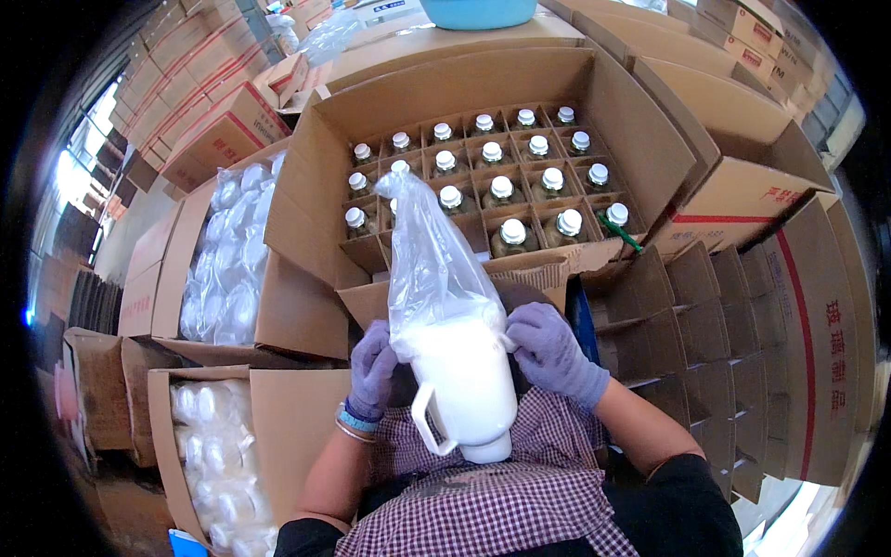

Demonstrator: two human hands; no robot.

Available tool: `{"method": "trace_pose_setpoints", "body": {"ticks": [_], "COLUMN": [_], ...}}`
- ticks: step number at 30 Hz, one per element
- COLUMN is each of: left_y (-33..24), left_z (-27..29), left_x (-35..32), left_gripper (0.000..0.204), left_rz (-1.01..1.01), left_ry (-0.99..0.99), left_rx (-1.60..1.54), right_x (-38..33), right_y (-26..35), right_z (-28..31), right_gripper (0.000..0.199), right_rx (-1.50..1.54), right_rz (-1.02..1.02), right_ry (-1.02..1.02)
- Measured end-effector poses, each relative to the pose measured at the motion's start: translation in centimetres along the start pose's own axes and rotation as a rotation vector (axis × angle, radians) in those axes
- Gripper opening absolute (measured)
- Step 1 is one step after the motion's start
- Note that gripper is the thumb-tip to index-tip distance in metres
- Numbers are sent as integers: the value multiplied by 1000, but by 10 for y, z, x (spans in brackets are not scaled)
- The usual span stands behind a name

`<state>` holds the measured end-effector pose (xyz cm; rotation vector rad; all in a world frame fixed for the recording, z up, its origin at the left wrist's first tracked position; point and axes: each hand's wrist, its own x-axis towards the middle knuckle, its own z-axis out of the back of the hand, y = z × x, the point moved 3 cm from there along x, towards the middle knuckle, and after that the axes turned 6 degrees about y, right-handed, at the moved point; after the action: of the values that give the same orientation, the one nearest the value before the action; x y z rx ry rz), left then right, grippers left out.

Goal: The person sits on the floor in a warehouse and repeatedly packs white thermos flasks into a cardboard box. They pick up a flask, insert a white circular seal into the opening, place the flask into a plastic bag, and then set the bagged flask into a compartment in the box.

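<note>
A white jug (469, 385) is being held at near centre, just in front of a checked apron (483, 497), its handle pointing left and its narrower end pointing near; whether any weight is being taken by the apron is not being shown. The jug's far end is being covered by a clear plastic bag (432, 255), whose twisted tip is reaching far and left, over the open carton (455, 72) of white-capped bottles (512, 239). At the left, the bag's edge is being gripped by the gloved left hand (373, 369), fingers curled in nearly closed; at the right, it is being pinched between thumb and fingertips by the gloved right hand (549, 345), with little gap showing. Exact fingertip contact is being hidden by glove and film. Likely trouble: with the grip being taken mainly on thin film, the jug could be dropped if the bag is slipping or tearing. The handle could be snagging the bag's edge, since it is sticking out sideways, and a split could be started there by uneven pulling. Bottle caps could also be caught by the loose tip, as it is hanging over them; actual touching cannot be told.
</note>
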<state>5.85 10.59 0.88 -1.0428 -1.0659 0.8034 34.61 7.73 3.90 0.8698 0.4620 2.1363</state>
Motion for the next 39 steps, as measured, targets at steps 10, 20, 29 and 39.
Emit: {"method": "trace_pose_setpoints", "body": {"ticks": [10,20,29,39], "left_y": [-42,-93,-102,-208], "left_z": [-1,-32,-109,-286], "left_x": [-21,-82,-49,-47], "left_gripper": [15,11,20,22], "left_rz": [-311,-262,-118,-315], "left_ry": [128,521,206,1379], "left_rx": [560,543,353,187], "right_x": [-12,-78,-120,-180], "right_y": [4,69,88,73], "right_z": [3,-3,-12,56], "right_gripper": [11,36,118,61], "right_rx": [-40,165,518,162], "right_rz": [-34,-230,-314,-350], "right_ry": [311,231,-113,-739]}}
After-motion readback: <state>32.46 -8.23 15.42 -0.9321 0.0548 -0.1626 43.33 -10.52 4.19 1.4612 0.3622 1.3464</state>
